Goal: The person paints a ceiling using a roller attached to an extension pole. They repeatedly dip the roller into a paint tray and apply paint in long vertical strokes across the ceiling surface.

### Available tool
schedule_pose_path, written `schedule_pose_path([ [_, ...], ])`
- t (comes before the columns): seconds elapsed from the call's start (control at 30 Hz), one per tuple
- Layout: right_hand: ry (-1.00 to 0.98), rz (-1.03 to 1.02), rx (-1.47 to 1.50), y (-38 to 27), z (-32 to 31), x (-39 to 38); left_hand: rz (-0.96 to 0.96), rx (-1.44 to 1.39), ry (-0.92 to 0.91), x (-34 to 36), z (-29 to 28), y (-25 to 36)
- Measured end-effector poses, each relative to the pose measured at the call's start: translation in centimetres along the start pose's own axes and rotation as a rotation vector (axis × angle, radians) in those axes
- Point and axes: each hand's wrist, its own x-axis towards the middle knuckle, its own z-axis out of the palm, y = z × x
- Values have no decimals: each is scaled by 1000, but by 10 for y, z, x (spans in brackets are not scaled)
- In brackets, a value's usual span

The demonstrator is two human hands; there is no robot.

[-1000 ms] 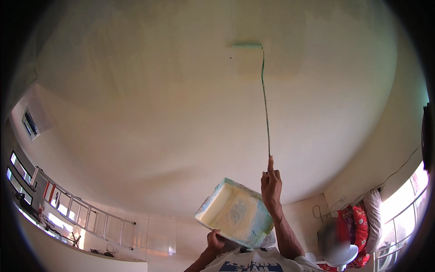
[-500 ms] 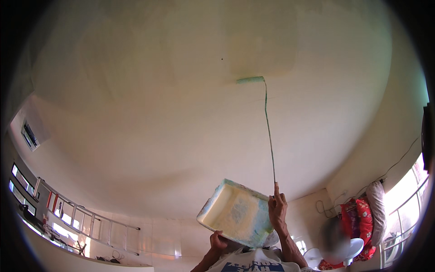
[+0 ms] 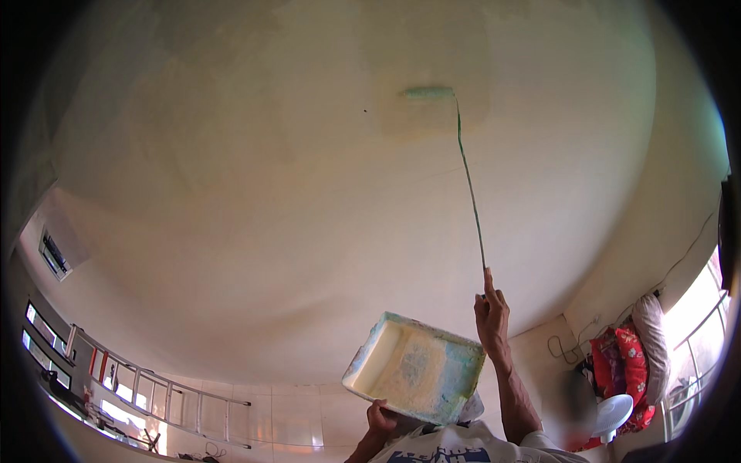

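Observation:
My left hand [image 3: 382, 417] grips the near left edge of a paint tray [image 3: 444, 370], which is tilted and smeared with pale cream and blue-green paint. Its fingers are closed on the rim. To the right of the tray, my right hand [image 3: 492, 312] is raised and wrapped round the handle end of a paint roller [image 3: 429, 93], its index finger stretched up along the thin rod. The greenish roller sleeve is up at the pale ceiling [image 3: 309, 216], within a darker, damp-looking patch [image 3: 424, 54].
A metal ladder [image 3: 167, 393] lies along the lower left, near windows [image 3: 46, 332]. At the lower right are a white fan [image 3: 614, 414], red flowered cloth [image 3: 631, 363], a pale rolled bundle [image 3: 652, 339] and a bright barred window [image 3: 698, 339]. A cable [image 3: 567, 351] hangs on the wall.
The roller has moved farther up the ceiling into the darker patch, and my right hand has risen with it, away from the tray. The tray sits slightly farther right and lower in view.

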Motion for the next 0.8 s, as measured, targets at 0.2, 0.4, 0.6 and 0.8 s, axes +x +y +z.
schedule_pose_path([
  [0.2,26,-45,-6,-15,-3,40,-4,-25,0,2,-3,-1],
  [0.4,-10,17,-38,8,0,8,-19,-17,31,2,-7,-2],
  [0.6,-3,-27,-21,11,-9,4,7,-19,18,-2,4,1],
  [0.8,-19,-34,-12,0,-19,12,12,-19,27,0,1,-1],
])
